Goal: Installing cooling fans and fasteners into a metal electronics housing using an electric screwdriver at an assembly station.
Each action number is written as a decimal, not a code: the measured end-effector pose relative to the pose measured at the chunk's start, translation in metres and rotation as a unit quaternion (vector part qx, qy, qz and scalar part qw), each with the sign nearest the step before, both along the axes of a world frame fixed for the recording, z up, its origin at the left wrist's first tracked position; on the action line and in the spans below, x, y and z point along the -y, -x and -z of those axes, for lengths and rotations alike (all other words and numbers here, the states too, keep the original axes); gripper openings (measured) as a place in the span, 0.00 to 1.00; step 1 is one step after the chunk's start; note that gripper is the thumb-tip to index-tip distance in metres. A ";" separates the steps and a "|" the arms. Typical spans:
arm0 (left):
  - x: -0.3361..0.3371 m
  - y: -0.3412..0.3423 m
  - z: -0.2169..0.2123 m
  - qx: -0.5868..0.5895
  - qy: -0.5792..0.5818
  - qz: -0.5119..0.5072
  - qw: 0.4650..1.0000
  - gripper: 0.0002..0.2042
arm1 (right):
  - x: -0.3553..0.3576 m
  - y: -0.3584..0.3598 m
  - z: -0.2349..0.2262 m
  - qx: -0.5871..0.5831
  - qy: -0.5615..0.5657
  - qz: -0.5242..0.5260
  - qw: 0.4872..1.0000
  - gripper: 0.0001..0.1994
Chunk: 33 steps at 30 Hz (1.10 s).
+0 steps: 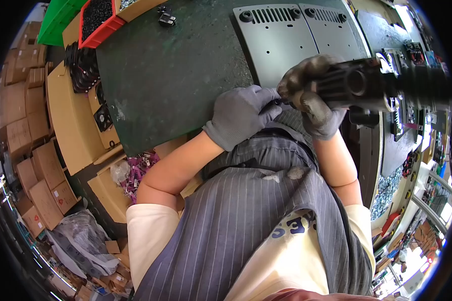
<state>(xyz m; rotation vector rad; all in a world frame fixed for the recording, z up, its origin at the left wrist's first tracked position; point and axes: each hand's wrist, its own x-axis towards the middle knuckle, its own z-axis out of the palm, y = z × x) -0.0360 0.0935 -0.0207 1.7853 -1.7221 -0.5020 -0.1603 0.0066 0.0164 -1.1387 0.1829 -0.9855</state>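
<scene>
My right hand [314, 103], in a dark stained glove, is wrapped round a black power screwdriver [356, 83]. The tool lies roughly level and its thick body runs off to the right. Close against its front end, my left hand [241, 113], in a grey glove, has thumb and fingers pinched together. A small dark piece shows between those fingers, too little of it to name. Just beyond both hands lie two grey metal panels, a left panel [276, 47] and a right panel [334, 35], with slots, holes and round black feet [246, 16] along their far edges.
A dark green worktop [171, 75] spreads to the left, with small black parts [166, 19] at its far side. A red bin [103, 32] of small black pieces stands far left. Cardboard boxes [40, 193] are stacked at left. Beyond the right edge stands another bench [386, 35].
</scene>
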 end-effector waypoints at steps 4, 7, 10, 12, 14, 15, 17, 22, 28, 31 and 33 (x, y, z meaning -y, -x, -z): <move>0.001 0.001 0.001 -0.007 0.007 -0.001 1.000 0.17 | 0.010 -0.003 0.000 -0.057 -0.014 -0.011 0.998 0.20; 0.003 0.003 -0.002 -0.012 0.017 -0.016 1.000 0.17 | 0.016 -0.002 -0.001 -0.077 -0.025 -0.029 0.996 0.22; 0.004 0.001 -0.001 0.012 0.019 -0.018 1.000 0.17 | 0.019 -0.004 0.001 -0.089 -0.020 -0.039 0.995 0.24; 0.008 -0.001 -0.004 -0.004 0.014 -0.006 1.000 0.17 | 0.026 -0.007 -0.003 -0.099 -0.033 -0.046 0.993 0.26; 0.010 -0.004 -0.006 0.004 0.013 0.004 1.000 0.18 | 0.027 -0.009 -0.005 -0.104 -0.046 -0.058 0.992 0.27; 0.012 -0.007 -0.009 0.002 0.009 0.012 1.000 0.18 | 0.027 -0.008 -0.007 -0.077 -0.038 -0.065 0.994 0.28; 0.015 -0.016 -0.017 -0.097 -0.039 0.017 0.994 0.21 | 0.026 -0.008 -0.019 -0.048 -0.031 -0.038 0.998 0.29; 0.026 -0.028 -0.082 -0.158 0.029 0.023 0.987 0.34 | 0.050 0.000 -0.019 0.056 0.147 -0.023 0.987 0.25; 0.046 -0.028 -0.082 0.081 0.092 0.106 0.987 0.31 | 0.037 0.018 -0.026 -0.014 0.212 -0.078 0.974 0.22; 0.044 -0.033 -0.080 0.167 0.131 0.102 0.972 0.29 | 0.040 0.038 -0.040 -0.227 0.228 -0.064 0.945 0.21; 0.044 -0.043 -0.074 0.225 0.188 0.087 0.952 0.28 | 0.046 0.053 -0.036 -0.221 -0.037 -0.114 0.968 0.25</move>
